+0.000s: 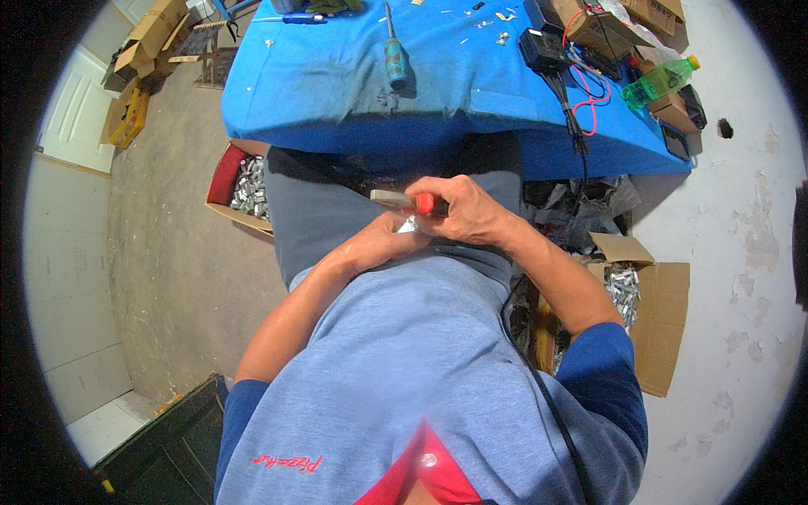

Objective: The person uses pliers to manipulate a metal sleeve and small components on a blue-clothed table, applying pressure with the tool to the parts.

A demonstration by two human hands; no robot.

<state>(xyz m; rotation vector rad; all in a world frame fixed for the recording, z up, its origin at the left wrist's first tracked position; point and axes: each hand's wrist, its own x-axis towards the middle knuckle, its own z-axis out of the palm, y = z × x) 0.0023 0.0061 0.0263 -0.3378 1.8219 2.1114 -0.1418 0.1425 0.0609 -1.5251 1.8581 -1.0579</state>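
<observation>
Just above my lap, both of my hands work close together, in front of the blue-covered table. My right hand (459,210) is closed around a tool with a red handle (427,204) and a flat, greyish head (390,199) pointing left; its exact kind does not show. Below it, my left hand (383,242) pinches a small, shiny silver metal piece (408,225). The fingers partly cover this piece, and the tool sits right over it; whether they touch I cannot tell.
On the blue-covered table (337,93) lie a teal-handled screwdriver (394,63), a black power adapter (543,49) with cables, and a green bottle (661,82). Boxes of small silver parts stand at left (225,181) and right (665,324). A black cord (547,387) runs beside my right arm.
</observation>
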